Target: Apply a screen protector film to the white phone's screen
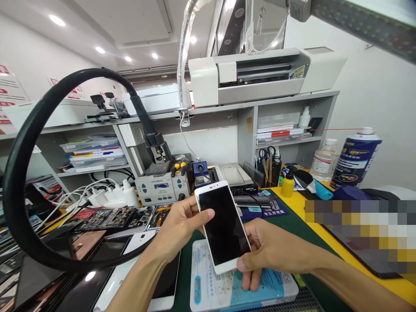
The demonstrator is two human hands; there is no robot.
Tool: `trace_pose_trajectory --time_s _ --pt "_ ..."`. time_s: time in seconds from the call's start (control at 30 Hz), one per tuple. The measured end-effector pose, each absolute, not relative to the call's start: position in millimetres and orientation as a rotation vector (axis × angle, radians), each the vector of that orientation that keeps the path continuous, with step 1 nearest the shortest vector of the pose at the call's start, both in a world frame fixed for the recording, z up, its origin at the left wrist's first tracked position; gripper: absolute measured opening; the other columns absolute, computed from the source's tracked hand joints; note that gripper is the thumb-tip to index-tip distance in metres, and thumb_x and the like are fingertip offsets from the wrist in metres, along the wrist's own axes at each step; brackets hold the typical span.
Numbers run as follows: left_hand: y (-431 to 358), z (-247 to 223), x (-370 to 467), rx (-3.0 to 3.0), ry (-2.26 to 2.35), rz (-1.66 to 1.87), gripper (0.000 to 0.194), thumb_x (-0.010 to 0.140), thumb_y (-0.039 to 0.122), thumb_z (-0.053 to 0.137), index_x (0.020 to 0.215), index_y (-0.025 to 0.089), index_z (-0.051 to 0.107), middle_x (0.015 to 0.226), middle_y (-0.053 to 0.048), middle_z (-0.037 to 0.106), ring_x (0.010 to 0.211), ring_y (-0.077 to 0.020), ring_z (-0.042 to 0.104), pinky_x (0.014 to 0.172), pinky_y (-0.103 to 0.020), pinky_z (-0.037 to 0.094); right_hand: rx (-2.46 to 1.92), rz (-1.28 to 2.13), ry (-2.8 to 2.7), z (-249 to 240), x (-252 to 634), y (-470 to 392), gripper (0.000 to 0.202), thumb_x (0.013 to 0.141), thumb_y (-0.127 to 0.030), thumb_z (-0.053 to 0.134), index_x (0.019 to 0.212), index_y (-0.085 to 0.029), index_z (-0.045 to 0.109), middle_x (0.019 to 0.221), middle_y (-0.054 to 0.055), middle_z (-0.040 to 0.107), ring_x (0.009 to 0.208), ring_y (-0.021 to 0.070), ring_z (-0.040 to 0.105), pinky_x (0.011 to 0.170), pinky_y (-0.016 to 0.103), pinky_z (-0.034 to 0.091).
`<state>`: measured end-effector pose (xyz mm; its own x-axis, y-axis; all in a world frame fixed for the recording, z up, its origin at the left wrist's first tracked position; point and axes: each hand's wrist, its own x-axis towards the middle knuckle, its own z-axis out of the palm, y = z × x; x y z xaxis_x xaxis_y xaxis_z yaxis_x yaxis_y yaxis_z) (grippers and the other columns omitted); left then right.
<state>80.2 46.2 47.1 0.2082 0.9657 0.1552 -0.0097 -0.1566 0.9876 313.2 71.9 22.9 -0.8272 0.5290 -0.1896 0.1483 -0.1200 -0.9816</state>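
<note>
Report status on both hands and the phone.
Left hand holding white phone by upper left edge; right hand, lower right corner. Screen dark, facing camera. Left thumb overlapping it.

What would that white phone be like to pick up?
The white phone is probably stiff: its flat body shows no bend. Its smooth, dark screen could feel slippery, and, if glass, might crack when dropped.

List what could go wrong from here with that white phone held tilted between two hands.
The white phone might slip onto the blue-and-white box below if the grip loosens: the left hand holds its upper side, the right hand its lower corner. The left thumb overlaps the dark screen, so it could smudge it. The black hose loops close to the left forearm, so a sideways move might snag it.
</note>
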Motion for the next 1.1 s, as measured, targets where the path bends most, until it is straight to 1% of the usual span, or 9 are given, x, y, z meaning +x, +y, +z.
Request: trace_pose_trajectory --time_s 0.2,0.43,0.5,0.67,0.77,0.87,0.93,1.0,1.1 --pt "47.4 44.2 80.1 1.448 0.990 1.158 0.026 0.087 0.042 0.077 0.095 0.019 0.068 0.084 -0.002 0.067 0.075 -0.0163 0.060 0.069 -0.028 0.048 -0.778 2.016 -1.870 23.3 312.2 70.8 0.032 0.075 -0.036 0.087 0.086 -0.012 0.068 0.067 0.003 0.072 0.064 0.0160 0.075 0.061 0.022 0.062" --pt "47.7 44.6 78.3 1.441 1.026 1.166 0.027 0.086 0.042 0.079 0.095 0.019 0.069 0.082 -0.002 0.068 0.071 -0.0130 0.057 0.063 -0.023 0.044 -0.761 2.013 -1.875 24.7 311.9 69.6 0.039 0.075 -0.043 0.087 0.087 -0.012 0.067 0.067 0.002 0.071 0.065 0.0158 0.074 0.061 0.022 0.062" --pt "47.6 45.0 77.8 1.433 1.024 1.167 0.027 0.085 0.041 0.079 0.096 0.019 0.070 0.084 -0.002 0.068 0.072 -0.0134 0.058 0.064 -0.023 0.045 -0.758 2.015 -1.871 24.7 312.0 69.4 0.039 0.075 -0.043 0.088 0.087 -0.012 0.067 0.067 0.003 0.071 0.064 0.0157 0.074 0.061 0.022 0.062" --pt "47.1 45.7 77.4 1.395 0.996 1.161 0.029 0.086 0.041 0.079 0.102 0.018 0.071 0.091 -0.004 0.070 0.077 -0.0161 0.061 0.074 -0.029 0.049 -0.742 2.020 -1.878 27.5 312.3 68.2 0.042 0.078 -0.047 0.085 0.090 -0.012 0.065 0.072 0.004 0.070 0.066 0.0165 0.074 0.061 0.023 0.061" --pt "46.0 46.9 80.0 1.376 0.970 1.192 0.030 0.084 0.039 0.080 0.105 0.018 0.072 0.095 -0.005 0.073 0.085 -0.0186 0.065 0.082 -0.031 0.050 -0.764 1.976 -1.899 28.4 311.4 66.2 0.043 0.084 -0.053 0.078 0.086 -0.014 0.060 0.065 0.002 0.067 0.061 0.0168 0.073 0.059 0.024 0.060" --pt "43.4 48.9 86.7 1.317 0.923 1.276 0.032 0.083 0.038 0.082 0.107 0.020 0.073 0.101 -0.006 0.074 0.096 -0.0219 0.066 0.090 -0.034 0.050 -0.757 1.968 -1.903 26.2 310.3 63.3 0.043 0.085 -0.054 0.076 0.086 -0.015 0.057 0.061 0.000 0.064 0.059 0.0171 0.073 0.058 0.024 0.059" --pt "41.0 50.2 92.4 1.241 0.920 1.349 0.032 0.080 0.038 0.084 0.104 0.020 0.074 0.097 -0.005 0.074 0.092 -0.0214 0.066 0.086 -0.032 0.050 -0.752 1.979 -1.910 24.1 309.8 61.7 0.042 0.086 -0.053 0.076 0.086 -0.015 0.058 0.061 0.001 0.065 0.059 0.0171 0.073 0.059 0.024 0.059" --pt "39.0 51.0 97.2 1.166 0.947 1.405 0.031 0.077 0.039 0.086 0.097 0.019 0.075 0.088 -0.004 0.072 0.083 -0.0192 0.065 0.078 -0.029 0.049 -0.748 1.985 -1.922 22.8 309.7 60.8 0.041 0.087 -0.052 0.076 0.085 -0.015 0.058 0.060 0.000 0.064 0.058 0.0169 0.072 0.058 0.024 0.059" --pt "38.3 50.1 101.1 1.107 1.003 1.458 0.027 0.074 0.037 0.087 0.088 0.018 0.074 0.081 -0.002 0.068 0.076 -0.0168 0.061 0.071 -0.026 0.046 -0.745 1.998 -1.918 23.3 309.2 60.1 0.040 0.086 -0.051 0.077 0.083 -0.016 0.059 0.059 -0.002 0.060 0.056 0.0165 0.071 0.056 0.023 0.057"
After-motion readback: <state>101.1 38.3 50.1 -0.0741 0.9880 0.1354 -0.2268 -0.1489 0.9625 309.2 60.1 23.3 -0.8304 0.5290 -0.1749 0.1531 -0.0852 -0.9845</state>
